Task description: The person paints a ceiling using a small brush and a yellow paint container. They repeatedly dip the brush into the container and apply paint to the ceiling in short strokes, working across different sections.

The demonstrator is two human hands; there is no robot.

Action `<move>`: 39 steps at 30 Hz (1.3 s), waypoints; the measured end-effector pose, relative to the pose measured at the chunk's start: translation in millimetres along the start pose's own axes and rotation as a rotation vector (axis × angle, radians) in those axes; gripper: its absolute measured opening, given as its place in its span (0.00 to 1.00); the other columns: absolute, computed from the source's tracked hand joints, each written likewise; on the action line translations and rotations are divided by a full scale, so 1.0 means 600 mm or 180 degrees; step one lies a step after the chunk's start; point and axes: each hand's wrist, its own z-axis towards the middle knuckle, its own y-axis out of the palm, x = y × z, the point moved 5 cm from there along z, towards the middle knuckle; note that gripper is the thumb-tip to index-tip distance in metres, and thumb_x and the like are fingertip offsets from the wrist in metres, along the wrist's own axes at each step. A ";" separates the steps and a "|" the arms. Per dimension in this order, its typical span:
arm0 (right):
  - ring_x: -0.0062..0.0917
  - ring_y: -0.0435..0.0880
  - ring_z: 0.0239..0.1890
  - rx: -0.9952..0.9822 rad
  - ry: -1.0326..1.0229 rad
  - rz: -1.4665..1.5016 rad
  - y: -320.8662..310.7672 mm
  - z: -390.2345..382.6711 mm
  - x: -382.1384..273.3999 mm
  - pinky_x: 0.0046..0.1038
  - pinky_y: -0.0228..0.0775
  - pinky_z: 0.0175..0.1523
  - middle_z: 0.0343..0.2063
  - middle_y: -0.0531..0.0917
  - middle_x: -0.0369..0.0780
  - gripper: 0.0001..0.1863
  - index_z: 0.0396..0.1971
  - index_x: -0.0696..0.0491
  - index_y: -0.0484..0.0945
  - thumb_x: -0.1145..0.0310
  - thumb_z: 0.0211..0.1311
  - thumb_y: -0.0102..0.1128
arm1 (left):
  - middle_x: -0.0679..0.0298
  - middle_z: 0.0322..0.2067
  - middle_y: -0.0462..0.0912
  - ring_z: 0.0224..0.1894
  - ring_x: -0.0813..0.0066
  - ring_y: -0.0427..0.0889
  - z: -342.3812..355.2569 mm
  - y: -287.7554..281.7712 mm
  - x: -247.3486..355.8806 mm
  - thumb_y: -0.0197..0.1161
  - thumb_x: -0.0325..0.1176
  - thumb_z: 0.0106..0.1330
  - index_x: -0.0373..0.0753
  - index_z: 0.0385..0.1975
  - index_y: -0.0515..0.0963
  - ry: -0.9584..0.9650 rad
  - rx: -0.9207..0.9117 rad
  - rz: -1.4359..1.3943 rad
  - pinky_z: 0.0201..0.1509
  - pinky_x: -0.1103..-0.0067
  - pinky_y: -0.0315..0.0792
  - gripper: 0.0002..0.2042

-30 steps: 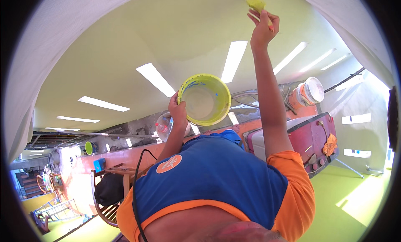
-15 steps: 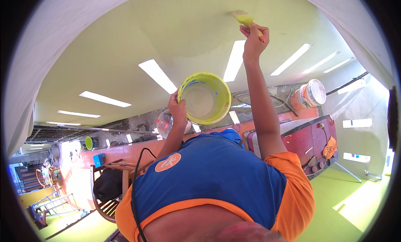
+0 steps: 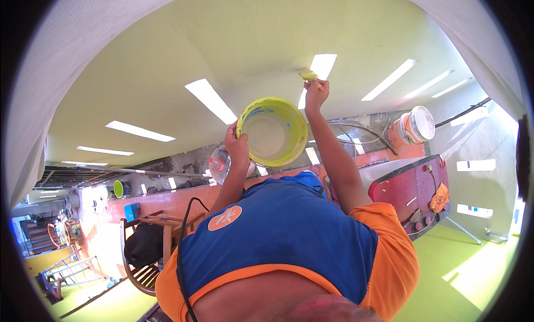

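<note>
Your brush [image 3: 307, 75] is up at the green wall [image 3: 222, 49], its handle pinched between the fingers of your right hand [image 3: 316, 95], while your left hand [image 3: 237, 147] clamps the bucket [image 3: 298, 127] rim, nearer your blue shirt [image 3: 283, 227] with its round orange-and-white emblem [image 3: 225, 218].

Seeing 2 bare hands on my feed. Left hand [image 3: 238, 148] grips the bucket [image 3: 303, 134] at its left rim, left forearm [image 3: 226, 189] rising from below it. Right hand [image 3: 316, 96] is beyond the bucket, to its right, fingers [image 3: 315, 85] pinched, right forearm [image 3: 334, 144] slanting past.
</note>
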 end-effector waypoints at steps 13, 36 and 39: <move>0.37 0.88 0.40 -0.0876 -0.1791 0.1058 0.199 0.016 -0.393 0.36 0.86 0.47 0.38 0.80 0.49 0.06 0.38 0.61 0.66 0.76 0.71 0.53 | 0.53 0.50 0.79 0.49 0.67 0.82 0.004 0.006 0.001 0.49 0.13 0.52 0.27 0.58 0.70 0.0002 -0.0020 -0.0108 0.55 0.75 0.76 0.28; 0.36 0.88 0.40 -0.0943 -0.0848 0.0740 0.120 -0.032 -0.286 0.35 0.86 0.46 0.38 0.80 0.48 0.05 0.38 0.59 0.66 0.75 0.71 0.53 | 0.53 0.51 0.80 0.52 0.69 0.81 0.013 -0.012 -0.018 0.47 0.11 0.53 0.26 0.58 0.70 -0.0068 -0.0035 -0.0108 0.59 0.77 0.73 0.28; 0.36 0.88 0.40 -0.1475 -0.0638 0.0272 0.064 -0.062 -0.303 0.34 0.85 0.47 0.38 0.80 0.45 0.08 0.44 0.61 0.67 0.76 0.70 0.55 | 0.53 0.51 0.80 0.52 0.69 0.82 0.019 -0.004 0.001 0.48 0.11 0.52 0.26 0.58 0.70 0.0040 -0.0220 -0.0097 0.58 0.77 0.74 0.28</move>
